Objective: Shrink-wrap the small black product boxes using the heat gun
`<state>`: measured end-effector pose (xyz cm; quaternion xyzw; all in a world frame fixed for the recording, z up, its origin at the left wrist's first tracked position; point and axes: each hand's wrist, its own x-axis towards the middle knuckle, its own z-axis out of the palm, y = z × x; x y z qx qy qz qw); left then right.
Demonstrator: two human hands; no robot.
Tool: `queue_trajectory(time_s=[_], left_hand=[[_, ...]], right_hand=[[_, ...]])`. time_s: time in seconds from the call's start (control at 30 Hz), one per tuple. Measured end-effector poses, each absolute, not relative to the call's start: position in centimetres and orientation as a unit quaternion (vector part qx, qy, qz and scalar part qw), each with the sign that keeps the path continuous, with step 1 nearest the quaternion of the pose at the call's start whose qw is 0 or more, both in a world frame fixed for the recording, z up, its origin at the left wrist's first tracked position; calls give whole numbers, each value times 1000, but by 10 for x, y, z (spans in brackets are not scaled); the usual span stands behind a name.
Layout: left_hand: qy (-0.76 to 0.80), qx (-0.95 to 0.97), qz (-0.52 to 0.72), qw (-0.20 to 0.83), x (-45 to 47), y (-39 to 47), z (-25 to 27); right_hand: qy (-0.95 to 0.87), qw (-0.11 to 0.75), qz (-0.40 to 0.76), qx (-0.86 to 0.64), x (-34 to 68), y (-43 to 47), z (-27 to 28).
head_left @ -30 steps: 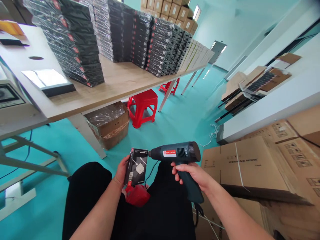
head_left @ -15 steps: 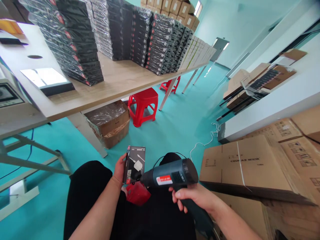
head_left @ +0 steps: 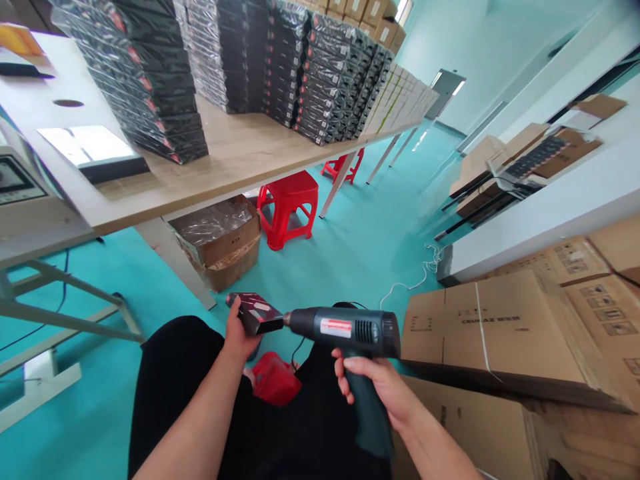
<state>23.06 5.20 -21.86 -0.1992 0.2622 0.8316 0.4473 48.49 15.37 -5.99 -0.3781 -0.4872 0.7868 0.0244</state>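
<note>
My left hand (head_left: 241, 337) grips a small black product box (head_left: 257, 311) by its left side, over my lap. The box is tilted, with white printed shapes on its upper face. In my right hand (head_left: 367, 373) is a dark heat gun (head_left: 345, 331), its fingers wrapped round the handle. The nozzle points left and its tip is at the right edge of the box; whether they touch I cannot tell. Below the box a red plastic piece (head_left: 277, 379) shows between my legs.
A wooden table (head_left: 240, 143) on the left bears stacks of film-wrapped black boxes (head_left: 325, 80). Beneath it stands an opened carton (head_left: 225, 240), with a red stool (head_left: 290, 203) beside it. Large cartons (head_left: 493, 327) are piled at my right. A white cable (head_left: 410, 287) lies on the floor.
The box has tipped from facing me to lying flatter, its end edge now towards the nozzle. The heat gun has levelled out and its handle hangs more upright.
</note>
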Motion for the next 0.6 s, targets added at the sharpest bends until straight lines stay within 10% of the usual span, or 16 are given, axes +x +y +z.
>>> queue_trajectory(time_s=[0.6], left_hand=[[225, -207, 832, 463, 229, 51, -247]], right_hand=[[-516, 24, 782, -349, 459, 141, -58]])
